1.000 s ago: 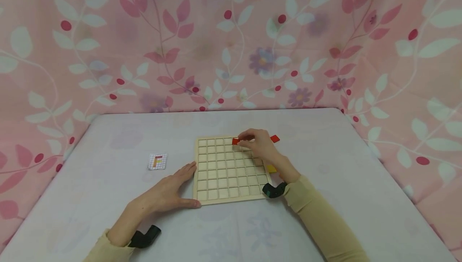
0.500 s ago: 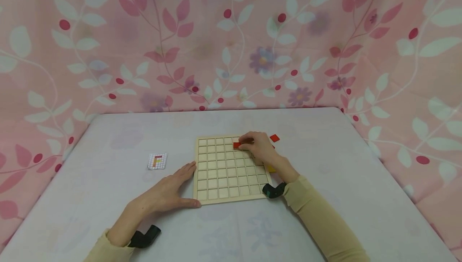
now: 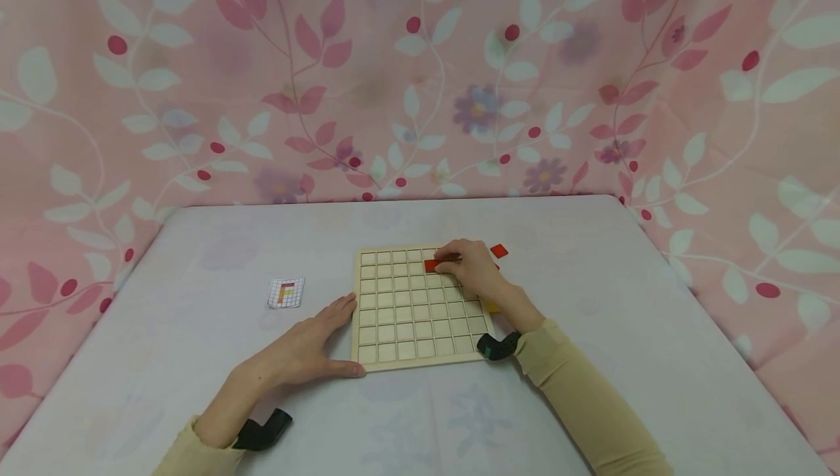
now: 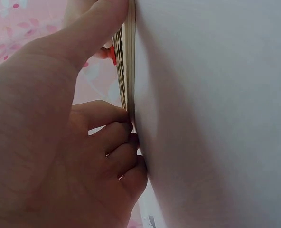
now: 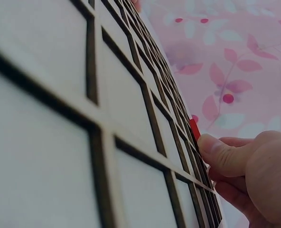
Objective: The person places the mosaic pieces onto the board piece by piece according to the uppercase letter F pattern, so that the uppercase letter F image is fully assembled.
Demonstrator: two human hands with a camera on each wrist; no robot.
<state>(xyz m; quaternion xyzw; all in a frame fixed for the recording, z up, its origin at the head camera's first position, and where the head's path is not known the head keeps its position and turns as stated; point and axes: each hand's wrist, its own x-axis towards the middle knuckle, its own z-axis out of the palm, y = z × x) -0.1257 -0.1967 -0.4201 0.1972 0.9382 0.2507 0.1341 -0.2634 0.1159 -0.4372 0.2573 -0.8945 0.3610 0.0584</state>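
A light wooden board (image 3: pixel 394 308) with a grid of raised ribs lies flat on the table. My right hand (image 3: pixel 477 269) pinches a small red square tile (image 3: pixel 430 265) between thumb and fingertips, over the board's far part, a row or so in from the back rim. In the right wrist view the red tile (image 5: pixel 194 129) stands out past the thumb tip, right at the grid. My left hand (image 3: pixel 305 345) rests on the table with its fingertips against the board's left edge and its thumb at the near left corner.
Right of the board lie another red tile (image 3: pixel 499 251) and a yellow piece (image 3: pixel 494 307), partly hidden by the right wrist. A small paper card (image 3: pixel 286 293) with a coloured grid pattern lies to the left. A pink floral cloth (image 3: pixel 420 82) hangs behind the table.
My right hand has brought the red tile slightly nearer, from the board's back row toward the row in front of it. During the last half second it barely moves. The left hand stays put.
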